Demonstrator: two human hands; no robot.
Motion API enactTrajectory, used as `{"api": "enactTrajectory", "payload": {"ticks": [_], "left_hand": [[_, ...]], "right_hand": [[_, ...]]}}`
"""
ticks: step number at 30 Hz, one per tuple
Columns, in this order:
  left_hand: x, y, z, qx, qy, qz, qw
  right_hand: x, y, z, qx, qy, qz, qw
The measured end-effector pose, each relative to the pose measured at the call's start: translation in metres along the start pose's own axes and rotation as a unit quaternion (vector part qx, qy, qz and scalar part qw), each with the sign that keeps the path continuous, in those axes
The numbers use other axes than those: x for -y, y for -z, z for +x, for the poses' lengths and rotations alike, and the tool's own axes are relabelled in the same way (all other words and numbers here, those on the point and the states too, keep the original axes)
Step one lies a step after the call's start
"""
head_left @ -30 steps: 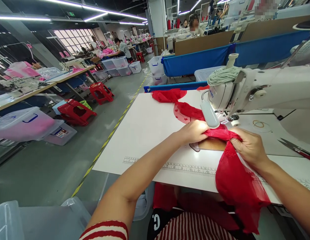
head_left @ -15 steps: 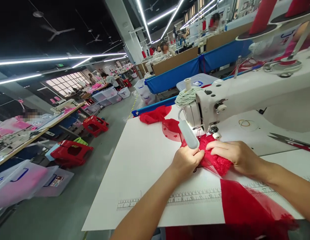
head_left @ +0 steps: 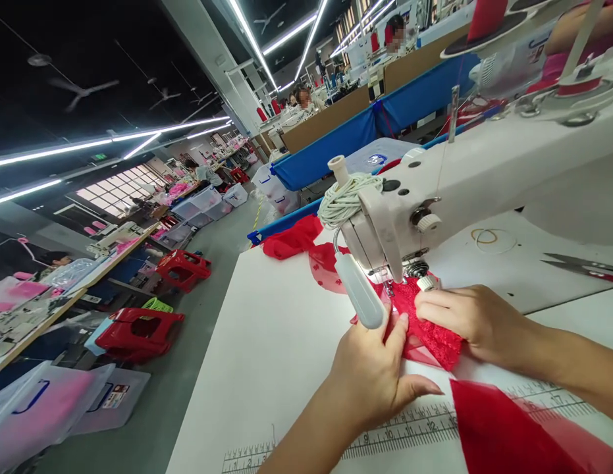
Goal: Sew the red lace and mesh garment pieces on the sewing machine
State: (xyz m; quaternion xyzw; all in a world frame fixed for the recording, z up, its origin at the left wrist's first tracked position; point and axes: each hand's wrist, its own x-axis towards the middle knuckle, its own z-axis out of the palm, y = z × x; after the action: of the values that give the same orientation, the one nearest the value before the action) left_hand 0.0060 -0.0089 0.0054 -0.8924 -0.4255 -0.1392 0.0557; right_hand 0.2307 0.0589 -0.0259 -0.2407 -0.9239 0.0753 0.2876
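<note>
Red lace fabric (head_left: 442, 343) with a sheer layer lies under the presser foot of a white sewing machine (head_left: 488, 178). My left hand (head_left: 368, 368) rests on its near left side, fingers stretched toward the foot and thumb spread away. Some left fingertips are behind a small grey lamp (head_left: 360, 293). On the right, my right hand (head_left: 471, 326) has its fingers bent over the lace edge, holding it; the thumb is hidden. Behind the needle area, more sheer red fabric (head_left: 326, 266) spreads over the table.
A separate red piece (head_left: 504, 421) lies at the front edge, over a printed ruler (head_left: 385, 431). Scissors (head_left: 583, 266) and a thin elastic loop (head_left: 486, 238) lie on the right. Red stools (head_left: 138, 334) and plastic bins (head_left: 44, 401) stand on the left. Co-workers sit farther back.
My left hand has gone from closed on the fabric to spread, its thumb swung out toward me. My right hand stays at the lace. The view has shifted.
</note>
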Motion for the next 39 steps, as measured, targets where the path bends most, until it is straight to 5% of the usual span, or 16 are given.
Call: {"api": "enactTrajectory", "payload": {"ticks": [9, 39], "left_hand": [[-0.001, 0.000, 0.001, -0.022, -0.003, 0.021, 1.000], [0.003, -0.006, -0.001, 0.006, 0.008, 0.063, 0.998]], "right_hand": [[-0.001, -0.007, 0.001, -0.066, -0.013, -0.020, 0.998], [0.002, -0.002, -0.003, 0.005, -0.052, -0.055, 0.997]]}}
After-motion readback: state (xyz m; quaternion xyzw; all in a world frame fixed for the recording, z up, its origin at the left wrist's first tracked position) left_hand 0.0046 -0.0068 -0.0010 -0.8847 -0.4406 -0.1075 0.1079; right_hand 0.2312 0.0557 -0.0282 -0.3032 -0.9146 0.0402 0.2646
